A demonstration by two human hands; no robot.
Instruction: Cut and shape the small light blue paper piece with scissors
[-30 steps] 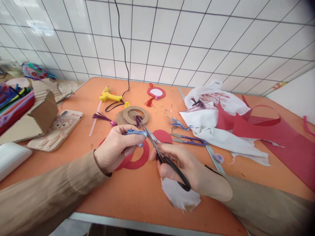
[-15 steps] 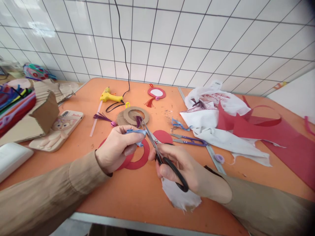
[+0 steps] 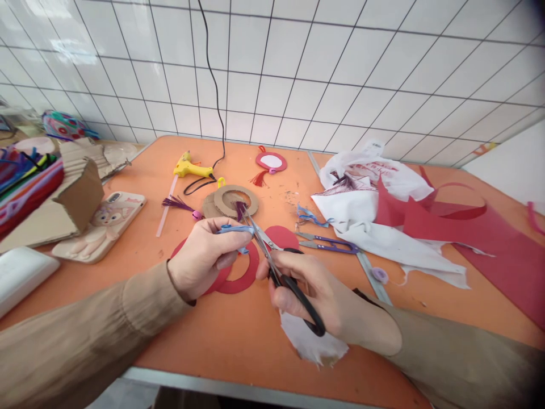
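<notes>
Between the thumb and fingers of my left hand (image 3: pixel 204 253) is a small piece of light blue fabric (image 3: pixel 235 229). My right hand (image 3: pixel 306 284) grips black-handled scissors (image 3: pixel 307 304), their blades spread slightly at the right end of the blue piece. Under my hands lie a red ring (image 3: pixel 249 272) and a red disc (image 3: pixel 281 237). Behind the blade tips a cardboard ring (image 3: pixel 251 199) rests on a cardboard disc, with dark purple threads at its centre. A white fabric scrap (image 3: pixel 313 338) lies below my right hand.
A yellow glue gun (image 3: pixel 191 166) and a red-rimmed round ornament (image 3: pixel 271 162) are at the back. Purple thread snips (image 3: pixel 330 244), white cloth (image 3: pixel 383 244) and red sheets (image 3: pixel 502 261) lie right. A phone (image 3: pixel 104 227) and a cardboard box (image 3: pixel 63 204) stand left.
The scissor blades have closed a little at the edge of the blue fabric. Both hands stay in nearly the same place.
</notes>
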